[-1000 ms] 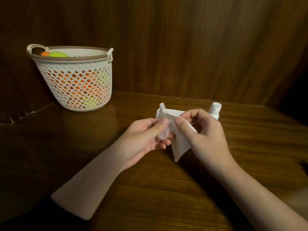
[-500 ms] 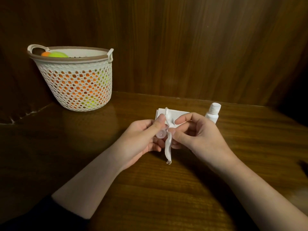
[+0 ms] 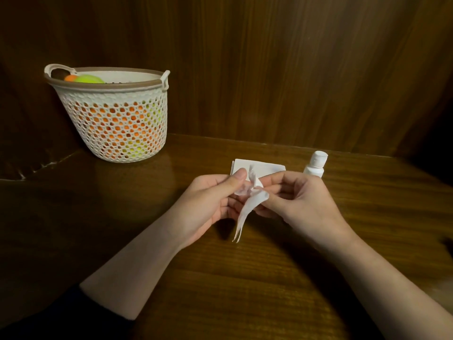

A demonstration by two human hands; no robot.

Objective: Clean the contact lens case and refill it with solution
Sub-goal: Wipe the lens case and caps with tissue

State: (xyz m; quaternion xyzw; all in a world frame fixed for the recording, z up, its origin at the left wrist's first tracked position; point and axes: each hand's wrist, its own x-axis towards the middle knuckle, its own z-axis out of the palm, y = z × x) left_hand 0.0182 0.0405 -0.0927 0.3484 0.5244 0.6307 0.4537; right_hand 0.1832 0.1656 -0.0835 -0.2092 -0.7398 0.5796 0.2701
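A person's 2 hands meet above a dark, glossy wooden table (image 3: 220, 278) whose grain runs crosswise and whose polish catches a dull sheen near the far left. The left hand (image 3: 208, 204) grips a small translucent contact lens case (image 3: 241, 190) between thumb and curled fingers, holding it clear of the surface near the table's middle. The right hand (image 3: 301, 204) pinches a twisted white tissue (image 3: 247, 209) against the case, the tissue's loose tail hanging down toward the wood without clearly touching it. Just behind the hands lies a folded stack of white tissues (image 3: 259, 166) flat on the table, and just beside it to the right stands a small white solution bottle (image 3: 315, 164), upright with its cap on. Well apart at the far left sits a white perforated plastic basket (image 3: 115, 128) with a brown rim and 2 loop handles, filled with orange and yellow-green balls (image 3: 89, 79) that show through the holes and over the rim. Dark wood panelling (image 3: 294, 69) with vertical grain closes the space behind the table and along the left side. The light is dim and warm, and the right edge falls into shadow.
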